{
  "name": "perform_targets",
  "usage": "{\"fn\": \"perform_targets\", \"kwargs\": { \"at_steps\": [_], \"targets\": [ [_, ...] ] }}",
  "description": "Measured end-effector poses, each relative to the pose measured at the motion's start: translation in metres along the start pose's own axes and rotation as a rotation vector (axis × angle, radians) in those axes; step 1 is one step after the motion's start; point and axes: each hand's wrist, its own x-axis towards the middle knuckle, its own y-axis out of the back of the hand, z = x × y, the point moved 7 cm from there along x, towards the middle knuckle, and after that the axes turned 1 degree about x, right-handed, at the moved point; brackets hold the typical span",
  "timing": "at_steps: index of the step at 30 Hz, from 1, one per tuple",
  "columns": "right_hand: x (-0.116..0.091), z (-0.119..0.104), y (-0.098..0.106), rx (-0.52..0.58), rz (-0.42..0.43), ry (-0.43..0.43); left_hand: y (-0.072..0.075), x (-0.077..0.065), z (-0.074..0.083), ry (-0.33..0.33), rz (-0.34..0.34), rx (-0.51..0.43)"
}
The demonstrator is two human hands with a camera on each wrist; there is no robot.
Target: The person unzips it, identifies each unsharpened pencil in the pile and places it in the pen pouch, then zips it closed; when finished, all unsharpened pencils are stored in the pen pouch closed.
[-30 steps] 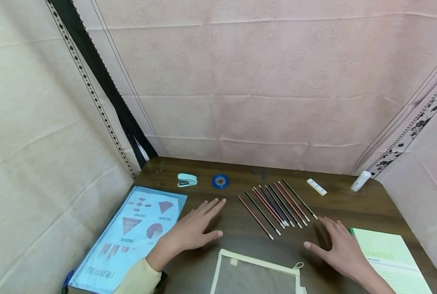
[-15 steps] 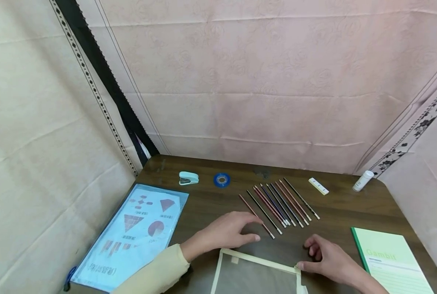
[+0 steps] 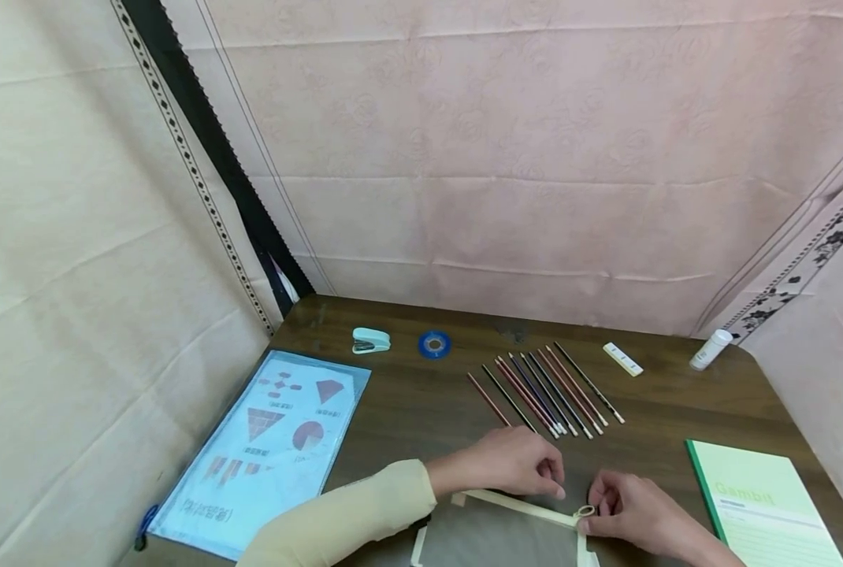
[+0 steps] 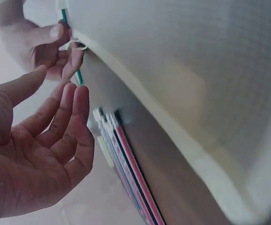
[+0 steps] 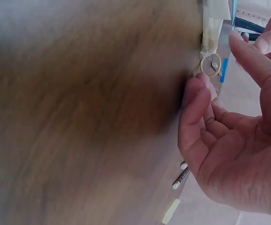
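A mesh zip pouch (image 3: 506, 543) with a cream border lies at the near edge of the table. My left hand (image 3: 510, 465) is over its far edge, fingers loosely bent, thumb apart from them and nothing between, as the left wrist view shows. At the pouch's right corner, my right hand (image 3: 630, 508) is beside the looped zipper pull (image 3: 585, 512). In the right wrist view its fingertips come close to that loop, while the thumb stands apart. Whether they touch it is unclear. Beyond the hands lies a row of several pencils (image 3: 549, 390); the left hand partly hides the nearest ends.
A blue document folder (image 3: 280, 449) lies on the left, a green-edged notebook (image 3: 769, 504) on the right. Along the back are a light-blue stapler (image 3: 371, 340), a roll of blue tape (image 3: 434, 344), a white eraser (image 3: 623, 359) and a white-capped glue stick (image 3: 711, 350).
My left hand has moved right from beside the folder to above the pouch's far edge. My right hand has drawn back from the pencils and notebook to the zipper pull.
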Motion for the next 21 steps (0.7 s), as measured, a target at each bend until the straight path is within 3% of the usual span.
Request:
{"fn": "perform_targets", "kwargs": {
  "at_steps": [4, 8, 15, 21],
  "targets": [
    [-0.002, 0.000, -0.004, -0.027, 0.009, 0.006, -0.015, 0.010, 0.014, -0.006, -0.059, 0.037],
    [-0.002, -0.003, -0.003, -0.044, 0.034, 0.041, -0.022, 0.015, 0.024, -0.005, -0.075, 0.084],
    [0.001, -0.006, 0.002, -0.099, 0.117, 0.069, -0.024, 0.023, 0.036, 0.004, -0.042, 0.177],
    [0.001, -0.003, 0.000, -0.065, 0.109, 0.034, -0.028, 0.026, 0.039, 0.023, -0.098, 0.164]
  ]
}}
